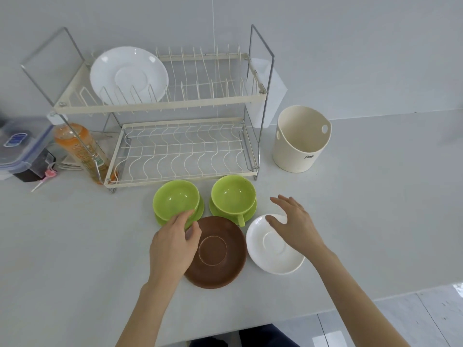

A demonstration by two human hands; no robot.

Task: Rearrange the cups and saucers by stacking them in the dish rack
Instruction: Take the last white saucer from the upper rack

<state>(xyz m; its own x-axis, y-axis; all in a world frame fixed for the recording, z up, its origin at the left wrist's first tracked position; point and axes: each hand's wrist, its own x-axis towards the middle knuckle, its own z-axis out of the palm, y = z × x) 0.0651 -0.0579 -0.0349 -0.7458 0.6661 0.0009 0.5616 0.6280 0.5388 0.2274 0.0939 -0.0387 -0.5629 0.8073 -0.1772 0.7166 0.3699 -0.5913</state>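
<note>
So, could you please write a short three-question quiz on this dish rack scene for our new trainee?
1. True or false: the dish rack's lower tier is empty.
2. How many green cups stand on green saucers?
3. Which hand hovers over the white saucer on the counter: A left hand, B right hand?

Key: 1 true; 2 two; 3 B.

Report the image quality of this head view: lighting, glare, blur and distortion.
Head view: soft, even light with faint shadows on the counter; small glare spots inside the green cups and on the white saucer in the dish rack; wide-angle bowing splays the dish rack uprights; the lidded container at the left edge is blurred.
</note>
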